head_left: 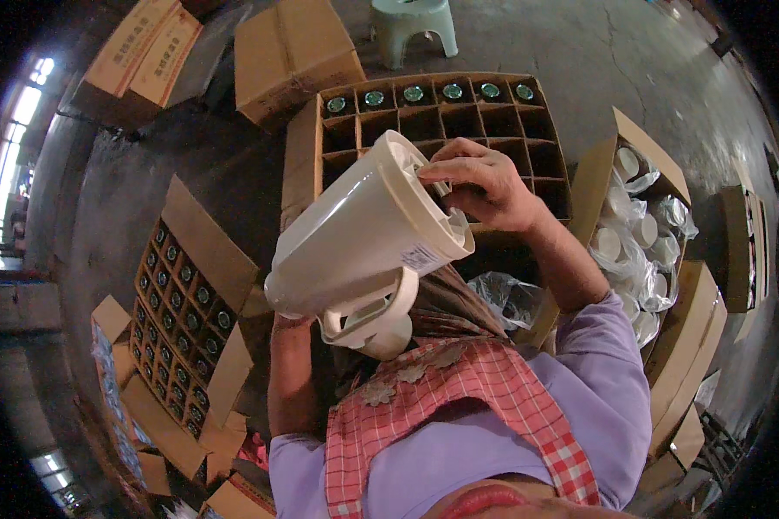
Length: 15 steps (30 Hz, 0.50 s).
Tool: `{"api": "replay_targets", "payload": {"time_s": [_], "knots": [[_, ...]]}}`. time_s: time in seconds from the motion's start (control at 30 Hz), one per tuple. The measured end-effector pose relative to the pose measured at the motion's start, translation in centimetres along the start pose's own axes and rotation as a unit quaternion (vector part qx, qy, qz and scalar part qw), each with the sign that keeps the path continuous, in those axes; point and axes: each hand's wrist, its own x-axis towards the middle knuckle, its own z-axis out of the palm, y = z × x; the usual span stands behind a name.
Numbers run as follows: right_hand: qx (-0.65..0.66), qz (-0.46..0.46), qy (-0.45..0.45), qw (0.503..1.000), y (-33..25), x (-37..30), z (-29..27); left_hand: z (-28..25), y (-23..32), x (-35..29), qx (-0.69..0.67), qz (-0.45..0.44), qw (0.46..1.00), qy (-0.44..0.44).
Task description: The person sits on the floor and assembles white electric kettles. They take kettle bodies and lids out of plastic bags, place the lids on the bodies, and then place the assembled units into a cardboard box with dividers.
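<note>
A white plastic pitcher (346, 221) with a looped handle (376, 316) is held up in front of me, tilted so its mouth faces up and to the right. My left hand (291, 322) supports it at the base; most of that hand is hidden behind the pitcher. At the mouth, my right hand (485, 183) has its fingers bent inward beside a small white part, and what they pinch is hard to make out. Behind the pitcher stands a divided carton (550, 138), with green-capped bottles (414, 93) in its far row and bare compartments nearer me.
At left is an open carton (203, 212) of green-capped bottles. At right, another carton (649, 143) holds white cylindrical items (645, 231) in clear plastic. A closed box (294, 56) and a pale green stool (413, 30) stand beyond. Clear plastic wrap (504, 294) lies near my lap.
</note>
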Motion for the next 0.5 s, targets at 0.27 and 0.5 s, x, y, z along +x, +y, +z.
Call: {"api": "replay_targets", "payload": {"time_s": [0.27, 0.5], "knots": [[0.033, 0.365, 0.051, 0.929, 0.5, -1.1, 0.9, 0.8, 1.1, -0.5, 0.065, 0.061, 0.996, 0.026], [-0.009, 0.132, 0.055, 0.99, 0.0, -1.8, 0.1, 0.2, 1.1, -0.1, 0.088, 0.088, 0.991, 0.042]]}}
